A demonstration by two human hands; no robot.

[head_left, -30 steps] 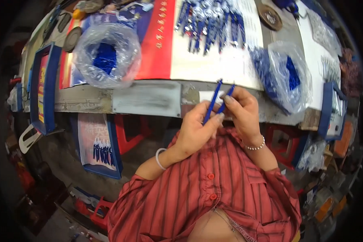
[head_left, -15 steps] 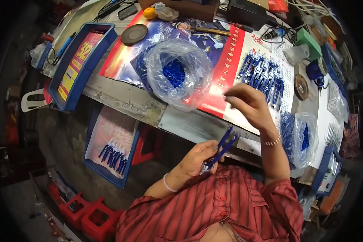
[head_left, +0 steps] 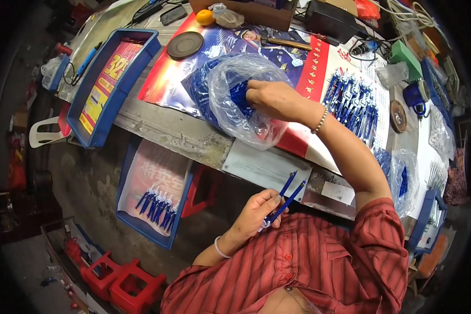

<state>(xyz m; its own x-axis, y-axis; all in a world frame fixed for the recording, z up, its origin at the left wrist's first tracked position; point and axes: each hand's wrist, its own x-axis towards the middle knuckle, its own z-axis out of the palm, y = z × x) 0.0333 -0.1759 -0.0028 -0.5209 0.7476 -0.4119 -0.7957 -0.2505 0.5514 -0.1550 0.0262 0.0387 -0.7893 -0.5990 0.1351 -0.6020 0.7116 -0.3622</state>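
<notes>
My left hand [head_left: 257,210], close to my shirt, is closed around a blue two-legged piece [head_left: 289,195] with a pale metallic end. Its two slim blue legs spread apart and point up toward the table edge. My right hand [head_left: 277,99] reaches across into the mouth of a clear plastic bag [head_left: 267,134]. Its fingers are bent together at the thin blue parts [head_left: 239,96] inside, and the fingertips are partly hidden. Rows of assembled blue-and-silver pieces [head_left: 352,107] lie on the paper right of the bag.
A blue tray [head_left: 123,193] with several finished pieces sits below the table edge, beside a red stool [head_left: 201,191]. Another blue tray [head_left: 150,49] stands at the left. A hammer [head_left: 288,43], a round dark disc [head_left: 185,45] and a second bag [head_left: 404,180] lie on the table.
My right hand has moved left from above the paper into the bag's mouth. My left hand keeps hold of the blue two-legged piece. The view has shifted slightly.
</notes>
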